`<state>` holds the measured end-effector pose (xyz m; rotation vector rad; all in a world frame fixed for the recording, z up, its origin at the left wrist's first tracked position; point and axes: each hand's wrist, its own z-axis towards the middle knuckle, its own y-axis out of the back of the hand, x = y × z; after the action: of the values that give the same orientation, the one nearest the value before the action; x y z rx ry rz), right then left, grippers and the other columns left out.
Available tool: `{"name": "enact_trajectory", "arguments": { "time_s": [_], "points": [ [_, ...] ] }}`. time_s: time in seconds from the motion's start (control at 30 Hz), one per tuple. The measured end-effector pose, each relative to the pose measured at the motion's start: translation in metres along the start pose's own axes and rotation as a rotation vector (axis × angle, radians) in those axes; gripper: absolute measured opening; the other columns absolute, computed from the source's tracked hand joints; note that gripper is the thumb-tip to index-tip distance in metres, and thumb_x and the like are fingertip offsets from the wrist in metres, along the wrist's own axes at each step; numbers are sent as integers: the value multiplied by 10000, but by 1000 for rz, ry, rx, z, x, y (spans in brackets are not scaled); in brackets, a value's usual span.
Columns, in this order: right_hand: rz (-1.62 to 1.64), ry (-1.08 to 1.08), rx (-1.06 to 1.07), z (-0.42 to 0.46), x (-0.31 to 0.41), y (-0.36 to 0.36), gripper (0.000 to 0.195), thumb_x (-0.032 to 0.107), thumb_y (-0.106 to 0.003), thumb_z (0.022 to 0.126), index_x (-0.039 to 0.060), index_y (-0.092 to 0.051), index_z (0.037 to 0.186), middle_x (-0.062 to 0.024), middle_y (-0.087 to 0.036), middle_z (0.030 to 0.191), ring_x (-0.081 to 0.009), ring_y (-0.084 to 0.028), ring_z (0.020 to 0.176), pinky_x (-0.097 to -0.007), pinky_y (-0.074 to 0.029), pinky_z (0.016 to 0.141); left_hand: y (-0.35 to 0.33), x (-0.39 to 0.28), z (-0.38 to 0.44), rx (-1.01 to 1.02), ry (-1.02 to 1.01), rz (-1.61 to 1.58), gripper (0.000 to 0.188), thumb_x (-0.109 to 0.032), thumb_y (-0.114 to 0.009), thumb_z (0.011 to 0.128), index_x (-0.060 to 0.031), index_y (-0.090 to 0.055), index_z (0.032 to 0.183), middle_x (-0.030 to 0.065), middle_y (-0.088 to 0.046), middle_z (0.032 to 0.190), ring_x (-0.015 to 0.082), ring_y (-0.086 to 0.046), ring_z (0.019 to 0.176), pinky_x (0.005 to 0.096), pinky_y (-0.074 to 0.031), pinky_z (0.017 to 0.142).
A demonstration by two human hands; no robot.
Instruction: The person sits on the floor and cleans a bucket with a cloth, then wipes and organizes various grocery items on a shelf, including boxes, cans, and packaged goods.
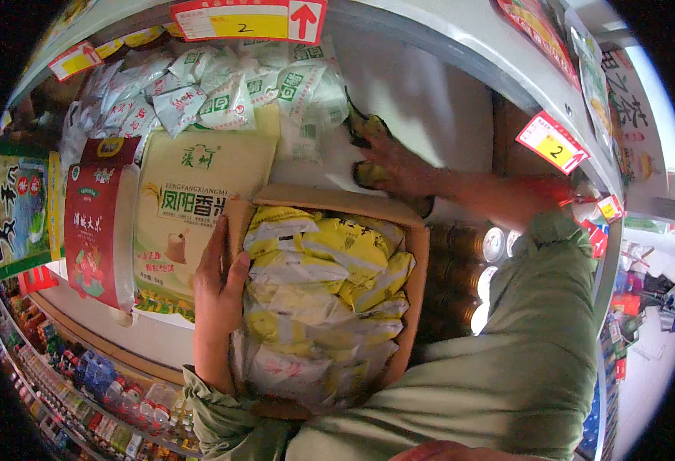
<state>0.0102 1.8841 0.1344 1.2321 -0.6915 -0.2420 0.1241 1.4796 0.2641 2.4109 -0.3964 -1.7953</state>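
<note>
An open cardboard box [415, 299] stands close before me, filled with yellow-and-white plastic packets [337, 248]. My left hand [219, 294] grips the box's left wall, thumb over the rim and fingers outside. Beyond the box my right hand [392, 155] reaches across the pale shelf surface [418, 86]. That hand is blurred; yellow and dark patches show at its fingers, and I cannot tell whether it holds a packet. Near its fingertips lies a heap of white packets with green print [297, 86]. A cream rice bag [199, 167] stands left of the box.
A red rice bag [101, 225] and a green-edged bag [20, 213] stand farther left. Price tags [248, 21] hang from the upper shelf edge [424, 34]. Round-topped cans [492, 245] sit right of the box. Bottles [135, 397] line lower shelves at left.
</note>
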Motion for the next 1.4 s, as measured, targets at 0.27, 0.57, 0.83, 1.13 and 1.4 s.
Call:
{"name": "enact_trajectory", "arguments": {
  "time_s": [0.27, 0.57, 0.83, 1.13, 1.4],
  "points": [
    [-57, -795, -201, -127, -135, 49, 543, 267, -552, 863, 66, -415, 1348, -235, -378, 1360, -386, -415, 1202, -442, -380, 985, -1, -1, 0, 24, 25, -58, 550, -141, -529, 877, 98, -362, 1344, 223, -435, 1359, 256, -407, 1268, 333, -295, 1053],
    [-820, -966, 160, -151, -95, 54, 395, 339, -512, 888, 19, -582, 1108, -240, -565, 1106, -405, -545, 1014, -500, -437, 854, 1, 0, 2, 57, -42, -46, 549, -204, -524, 891, 67, -382, 1348, 190, -472, 1331, 225, -460, 1201, 320, -345, 1004],
    [-244, -1155, 684, -124, -4, 44, 484, 339, -554, 863, 28, -473, 1225, -224, -559, 1131, -338, -556, 1017, -485, -472, 810, -2, 0, 3, 36, -58, -2, 527, -193, -518, 904, 68, -385, 1342, 188, -480, 1322, 207, -451, 1204, 307, -344, 1001],
    [366, -1291, 451, -21, 22, 47, 650, 328, -602, 841, 36, -332, 1356, -194, -557, 1155, -265, -555, 1038, -445, -491, 811, -1, 7, 3, 16, -134, 12, 493, -138, -513, 908, 70, -393, 1338, 164, -470, 1334, 187, -438, 1209, 290, -319, 1019],
    [803, -1371, 42, -113, -95, 95, 551, 304, -600, 853, 61, -417, 1311, -127, -548, 1209, -262, -540, 1113, -371, -508, 855, -5, -5, 5, 14, -107, 0, 495, -151, -514, 900, 27, -407, 1349, 121, -515, 1275, 138, -520, 1035, 252, -427, 858]
  ]
}}
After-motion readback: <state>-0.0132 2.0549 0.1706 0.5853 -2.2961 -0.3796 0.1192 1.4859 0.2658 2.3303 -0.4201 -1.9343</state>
